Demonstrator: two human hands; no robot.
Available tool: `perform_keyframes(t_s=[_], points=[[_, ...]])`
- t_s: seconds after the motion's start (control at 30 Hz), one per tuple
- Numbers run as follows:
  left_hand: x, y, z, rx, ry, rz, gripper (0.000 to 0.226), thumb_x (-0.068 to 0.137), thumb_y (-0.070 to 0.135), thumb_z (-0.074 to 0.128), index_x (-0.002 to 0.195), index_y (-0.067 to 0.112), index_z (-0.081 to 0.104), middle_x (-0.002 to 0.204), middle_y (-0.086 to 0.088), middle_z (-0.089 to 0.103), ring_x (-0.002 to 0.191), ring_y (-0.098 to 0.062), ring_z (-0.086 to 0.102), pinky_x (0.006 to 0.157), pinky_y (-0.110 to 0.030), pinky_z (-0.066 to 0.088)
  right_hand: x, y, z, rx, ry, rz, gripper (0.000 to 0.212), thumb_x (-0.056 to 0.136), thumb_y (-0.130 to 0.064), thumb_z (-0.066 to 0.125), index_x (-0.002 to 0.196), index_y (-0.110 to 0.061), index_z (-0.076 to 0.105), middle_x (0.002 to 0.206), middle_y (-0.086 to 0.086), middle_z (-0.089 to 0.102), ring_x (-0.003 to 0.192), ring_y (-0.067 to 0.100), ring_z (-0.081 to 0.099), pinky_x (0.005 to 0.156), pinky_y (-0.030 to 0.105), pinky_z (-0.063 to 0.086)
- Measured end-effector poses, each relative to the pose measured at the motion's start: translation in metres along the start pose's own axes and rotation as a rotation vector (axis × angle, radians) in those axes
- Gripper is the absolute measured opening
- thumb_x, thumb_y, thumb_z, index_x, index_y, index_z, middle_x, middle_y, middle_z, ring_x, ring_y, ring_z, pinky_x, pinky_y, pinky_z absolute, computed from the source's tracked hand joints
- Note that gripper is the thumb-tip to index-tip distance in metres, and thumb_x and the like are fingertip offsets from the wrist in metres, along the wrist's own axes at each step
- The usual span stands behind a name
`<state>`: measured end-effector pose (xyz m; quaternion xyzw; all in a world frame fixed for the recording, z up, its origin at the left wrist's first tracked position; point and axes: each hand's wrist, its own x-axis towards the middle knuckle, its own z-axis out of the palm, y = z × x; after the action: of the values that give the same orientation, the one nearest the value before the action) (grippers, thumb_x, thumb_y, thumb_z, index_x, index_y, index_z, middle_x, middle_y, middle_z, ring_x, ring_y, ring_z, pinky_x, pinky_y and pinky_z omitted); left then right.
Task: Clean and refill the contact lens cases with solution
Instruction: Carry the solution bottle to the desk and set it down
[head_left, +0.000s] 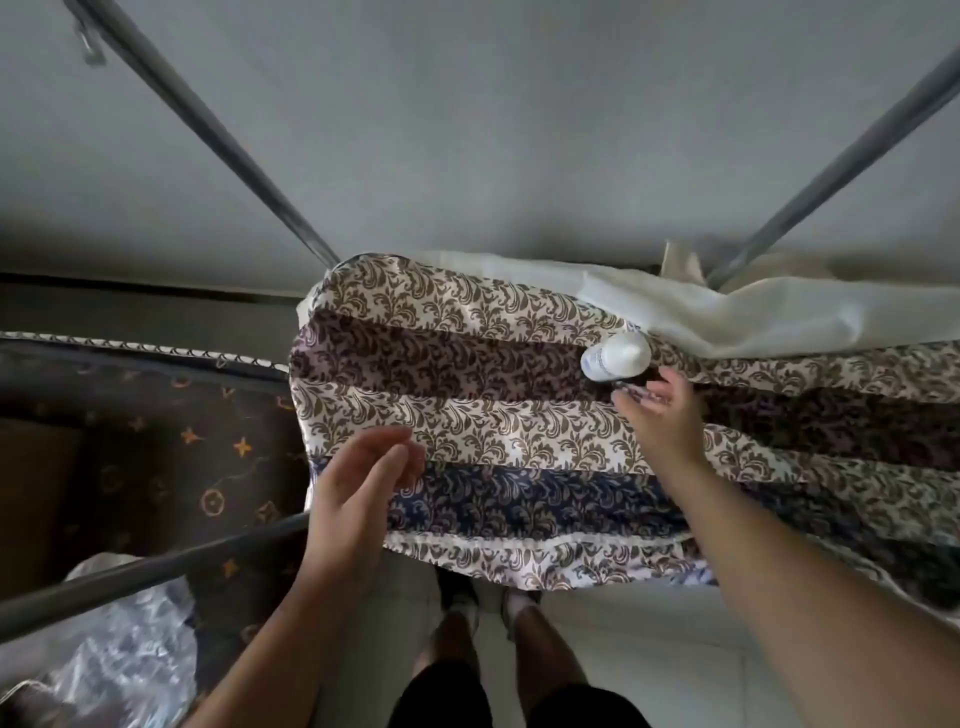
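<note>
Nearest the camera, the person's two bare legs stood on a pale tiled floor, toes just under the hanging edge of a counter draped in a glossy striped cloth with brown, purple and navy leaf scrollwork. The left hand hovered over the cloth's near-left corner, fingers loosely curved and relaxed, holding nothing. Farther in and to the right, the right hand reached across the cloth with its fingers bent around a small dark purplish object, blurred and too small to identify. Just beyond those fingertips stood a white plastic solution bottle with a rounded cap and a printed label, upright on the cloth, close to the hand but apart from it. Behind the bottle lay a rumpled cream sheet along the far edge. Grey metal poles angled up against the plain grey wall, and a dark monogram-patterned surface sat to the left.
</note>
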<state>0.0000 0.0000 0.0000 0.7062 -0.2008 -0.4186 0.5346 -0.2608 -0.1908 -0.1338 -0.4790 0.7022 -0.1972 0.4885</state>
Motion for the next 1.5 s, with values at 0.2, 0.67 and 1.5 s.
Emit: perform_keyframes(t_s=[0.2,0.67,1.5], points=[[0.024,-0.021,-0.002,0.011,0.000,-0.040,0.017,0.094,0.020,0.058,0.101,0.023,0.073,0.093,-0.011,0.074,0.084,-0.022,0.066,0.075,-0.025,0.057,0.049,0.005,0.035,0.031,0.053,-0.018,0.079,0.067,-0.044,0.084,0.134,-0.034,0.044,0.126,-0.007,0.056,0.112,0.017,0.059,0.088,0.035,0.050],[-0.006,0.027,-0.024,0.003,-0.041,0.015,0.015,0.097,0.011,0.059,0.109,0.008,0.069,0.096,-0.016,0.073,0.087,-0.027,0.065,0.078,-0.028,0.056,-0.040,-0.074,-0.009,0.142,0.098,-0.188,0.063,0.061,-0.046,0.083,0.114,-0.046,0.049,0.110,-0.019,0.061,0.090,-0.010,0.061,0.069,0.019,0.046],[-0.140,0.107,-0.044,0.236,-0.912,0.091,0.021,0.102,0.002,0.048,0.105,0.006,0.069,0.099,-0.018,0.071,0.085,-0.026,0.066,0.075,-0.032,0.057,-0.535,0.007,-0.075,0.802,0.729,-0.061,0.043,0.063,-0.047,0.081,0.104,-0.039,0.072,0.105,-0.003,0.075,0.096,0.016,0.072,0.070,0.027,0.059]])
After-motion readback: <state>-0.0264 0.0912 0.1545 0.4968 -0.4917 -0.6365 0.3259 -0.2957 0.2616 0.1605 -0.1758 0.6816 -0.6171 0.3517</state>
